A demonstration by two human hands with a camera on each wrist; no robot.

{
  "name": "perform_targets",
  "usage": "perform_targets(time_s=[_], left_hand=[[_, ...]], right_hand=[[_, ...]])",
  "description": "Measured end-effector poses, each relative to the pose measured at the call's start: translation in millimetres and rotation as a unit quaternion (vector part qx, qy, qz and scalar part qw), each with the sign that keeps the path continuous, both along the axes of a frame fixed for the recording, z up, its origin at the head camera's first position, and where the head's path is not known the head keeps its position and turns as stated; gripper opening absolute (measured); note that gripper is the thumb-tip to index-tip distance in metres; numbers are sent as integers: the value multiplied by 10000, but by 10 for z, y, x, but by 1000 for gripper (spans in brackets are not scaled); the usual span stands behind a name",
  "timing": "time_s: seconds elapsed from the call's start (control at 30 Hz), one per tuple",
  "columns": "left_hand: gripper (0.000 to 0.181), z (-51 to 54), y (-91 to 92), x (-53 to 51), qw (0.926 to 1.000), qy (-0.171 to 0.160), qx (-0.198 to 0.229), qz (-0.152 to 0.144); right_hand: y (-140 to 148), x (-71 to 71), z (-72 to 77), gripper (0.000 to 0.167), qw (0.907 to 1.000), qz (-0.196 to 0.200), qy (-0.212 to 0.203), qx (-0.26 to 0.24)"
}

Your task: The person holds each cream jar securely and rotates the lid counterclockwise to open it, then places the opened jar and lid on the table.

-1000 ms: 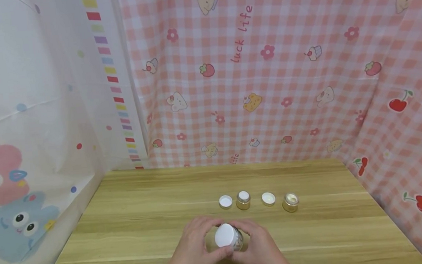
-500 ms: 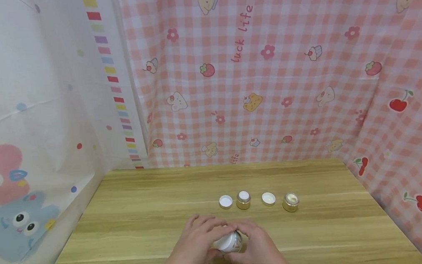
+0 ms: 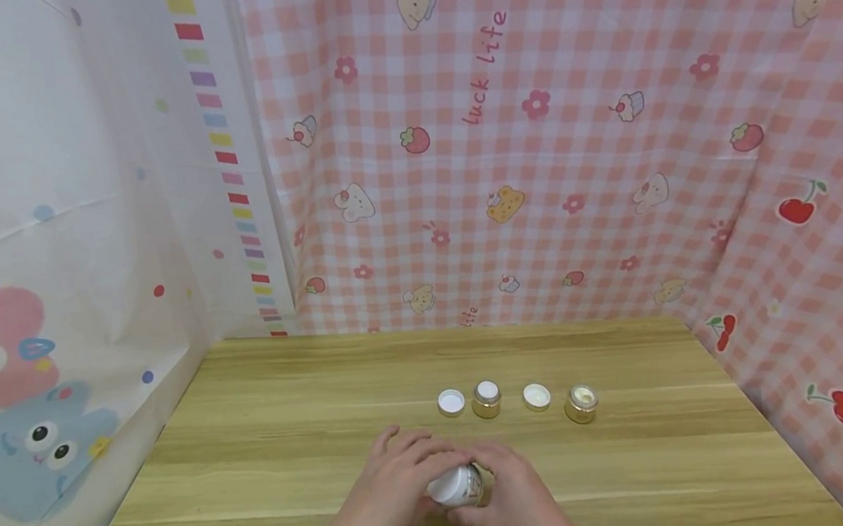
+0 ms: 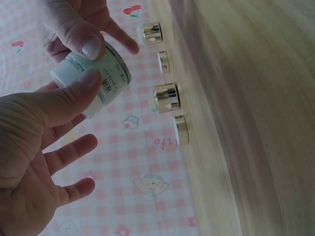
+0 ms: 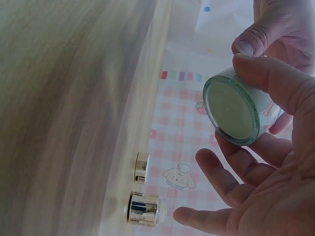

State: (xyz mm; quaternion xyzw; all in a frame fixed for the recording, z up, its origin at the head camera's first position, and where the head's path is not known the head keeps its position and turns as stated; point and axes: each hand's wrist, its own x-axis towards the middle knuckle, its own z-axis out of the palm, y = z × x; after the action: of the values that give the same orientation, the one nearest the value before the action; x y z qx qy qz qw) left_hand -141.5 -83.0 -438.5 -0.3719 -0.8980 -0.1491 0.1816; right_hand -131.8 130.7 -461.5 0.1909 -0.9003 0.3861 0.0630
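In the head view, a small glass jar (image 3: 473,484) with a white lid (image 3: 447,488) is held tilted above the table's near side, its lid toward the left. My left hand (image 3: 391,493) grips the lid between thumb and index finger, and its other fingers are spread. From the other side, my right hand (image 3: 515,489) holds the glass body. The left wrist view shows dark lettering on the jar's body (image 4: 116,73) and the pale lid (image 4: 65,73). The jar's round glass base (image 5: 230,109) faces the right wrist camera. Fingers partly cover the jar in every view.
Beyond the hands, two small gold jars stand uncovered: a left one (image 3: 486,401) with a white top and a right one (image 3: 580,404) with yellowish contents. A lid (image 3: 450,402) and another lid (image 3: 536,397) lie beside them on the wooden table (image 3: 291,408). Patterned cloth (image 3: 502,156) hangs behind.
Over the last second my left hand has turned over the lid, its fingers now covering more of the top. The jar tilts slightly differently; since half a second ago little has moved.
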Motion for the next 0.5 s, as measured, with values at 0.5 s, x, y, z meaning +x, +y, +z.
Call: perform_targets(time_s=[0.5], left_hand=[[72, 29, -34, 5, 9986, -507, -29, 159]], right_hand=[[0, -9, -15, 57, 9998, 189, 61, -29]])
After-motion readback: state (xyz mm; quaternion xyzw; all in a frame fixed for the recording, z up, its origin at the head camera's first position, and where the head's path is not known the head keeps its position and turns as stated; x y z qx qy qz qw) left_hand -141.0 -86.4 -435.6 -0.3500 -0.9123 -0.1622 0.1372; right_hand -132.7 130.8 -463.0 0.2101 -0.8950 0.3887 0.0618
